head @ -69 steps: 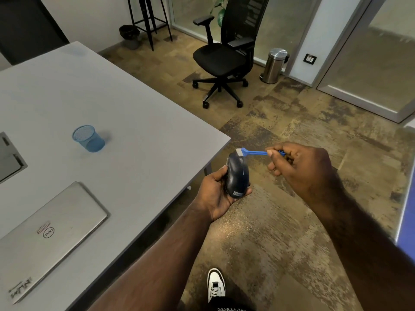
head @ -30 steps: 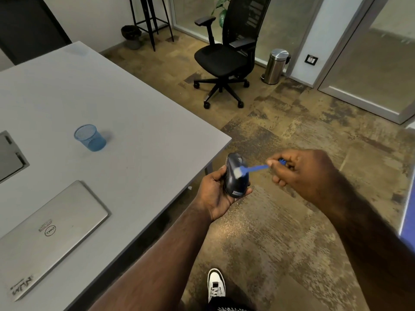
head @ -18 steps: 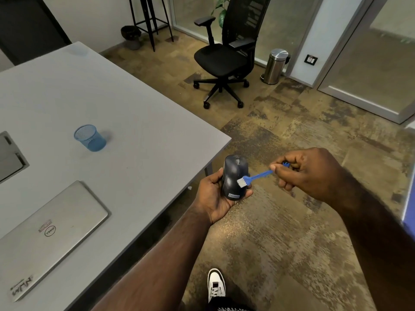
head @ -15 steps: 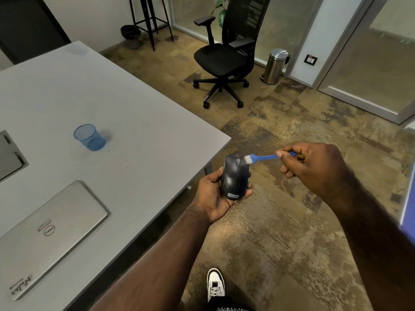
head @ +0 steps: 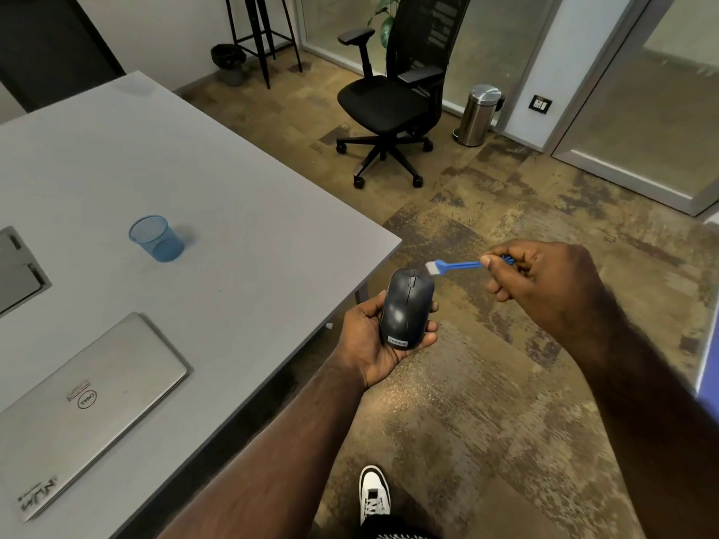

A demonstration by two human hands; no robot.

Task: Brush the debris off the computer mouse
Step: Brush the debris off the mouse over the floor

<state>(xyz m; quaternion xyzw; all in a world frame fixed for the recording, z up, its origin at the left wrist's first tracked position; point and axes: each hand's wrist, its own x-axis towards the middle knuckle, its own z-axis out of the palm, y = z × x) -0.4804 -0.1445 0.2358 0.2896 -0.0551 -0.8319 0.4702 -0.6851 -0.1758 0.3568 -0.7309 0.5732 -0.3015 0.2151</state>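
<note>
A dark computer mouse [head: 406, 309] with a small label at its near end rests top side up in my left hand [head: 369, 344], held over the floor just past the table corner. My right hand [head: 544, 282] pinches the handle of a small blue brush [head: 453, 265]. Its white bristles sit at the mouse's far right corner, beside the scroll wheel; whether they touch it I cannot tell.
The grey table [head: 233, 243] at left carries a blue mesh cup [head: 157, 239] and a closed silver laptop [head: 85, 398]. On the carpeted floor beyond stand a black office chair [head: 393, 99] and a steel bin [head: 476, 114]. My white shoe [head: 373, 494] is below.
The brush swept down across the mouse's top and came back up to its far right corner. The mouse turned slightly in my left hand, now top side up.
</note>
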